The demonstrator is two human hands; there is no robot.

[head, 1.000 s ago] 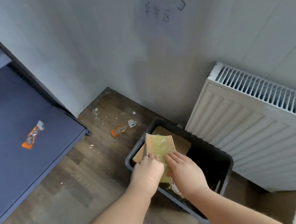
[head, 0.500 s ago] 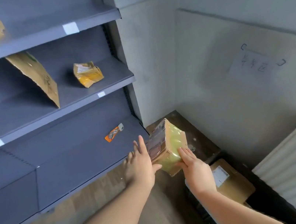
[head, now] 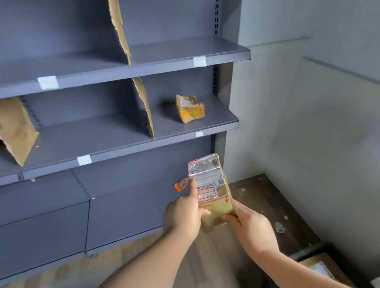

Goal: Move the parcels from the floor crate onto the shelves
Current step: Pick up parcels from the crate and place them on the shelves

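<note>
Your left hand (head: 185,215) and right hand (head: 252,228) are pinching 1 taped parcel (head: 211,190) upright below the shelves (head: 134,147). 1 yellow parcel (head: 189,107) is sitting shelved, and 1 brown parcel (head: 321,270) is lying in the crate (head: 310,250).

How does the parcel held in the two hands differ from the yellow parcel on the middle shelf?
The held parcel is gripped by the left hand and the right hand in the air; the yellow parcel rests on the middle shelf, right of the cardboard divider. The held parcel stands upright and looks olive-brown; the yellow parcel is squat, crumpled and bright yellow below. Both carry a pale label.
</note>
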